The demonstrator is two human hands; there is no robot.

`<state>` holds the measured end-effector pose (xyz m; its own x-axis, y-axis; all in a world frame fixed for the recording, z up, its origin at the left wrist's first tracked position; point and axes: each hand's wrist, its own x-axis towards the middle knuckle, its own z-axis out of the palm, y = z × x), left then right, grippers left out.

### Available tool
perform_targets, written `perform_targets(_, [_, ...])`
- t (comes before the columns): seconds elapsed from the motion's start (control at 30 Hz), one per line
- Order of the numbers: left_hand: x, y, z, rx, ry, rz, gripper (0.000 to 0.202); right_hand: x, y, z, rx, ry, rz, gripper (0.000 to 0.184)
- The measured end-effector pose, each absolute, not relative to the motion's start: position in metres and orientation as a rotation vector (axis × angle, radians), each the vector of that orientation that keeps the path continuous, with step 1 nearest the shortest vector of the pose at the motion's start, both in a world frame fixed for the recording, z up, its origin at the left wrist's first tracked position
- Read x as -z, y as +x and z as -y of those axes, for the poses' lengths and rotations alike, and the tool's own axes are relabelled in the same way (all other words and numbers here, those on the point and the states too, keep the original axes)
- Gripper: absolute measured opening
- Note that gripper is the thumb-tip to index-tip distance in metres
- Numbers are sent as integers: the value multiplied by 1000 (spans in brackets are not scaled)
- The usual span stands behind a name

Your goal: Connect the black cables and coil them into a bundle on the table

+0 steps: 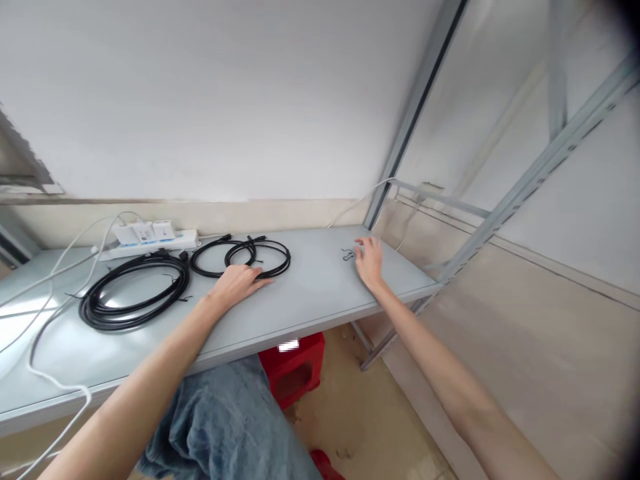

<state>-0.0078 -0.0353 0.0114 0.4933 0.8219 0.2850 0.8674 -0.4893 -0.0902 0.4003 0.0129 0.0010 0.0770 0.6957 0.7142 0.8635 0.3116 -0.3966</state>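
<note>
My left hand [239, 283] lies on the grey shelf, fingers stretched out, at the near edge of two overlapping loops of thin black cable [286, 267]. To its left rests a larger, thicker coil of black cable [107, 321], with thin ties sticking out from it. Toward the shelf's right end, my right hand [369, 261] is open, its fingers apart and slightly bent. Right beside those fingers lie a few short black wire ties [347, 255]. Whether a fingertip touches them I cannot tell.
A white power strip [185, 240] with several white plugs stands against the wall, and white cords [65, 387] trail over the left of the grey shelf [310, 293]. Metal frame posts [400, 143] rise at the right. A red stool [300, 363] is below the front edge.
</note>
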Motion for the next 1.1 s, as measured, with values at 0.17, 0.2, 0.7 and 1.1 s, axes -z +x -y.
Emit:
perform_targets(0.17, [-9,-4,42,320,-2531,1429,57,11,428,-18,182,-1511,1861,22])
perform_targets(0.2, [-10,-3,44,312,-2520,1432,57,12,423,-17,230,-1495,1949,21])
perform_targets(0.7, [-16,-6,52,405,-2502,1420,57,9,407,-19,250,-1634,2147,15])
perform_targets(1.1, [-17,-19,50,275,-2613,1501,75,-26,259,2,88,-891,1905,17])
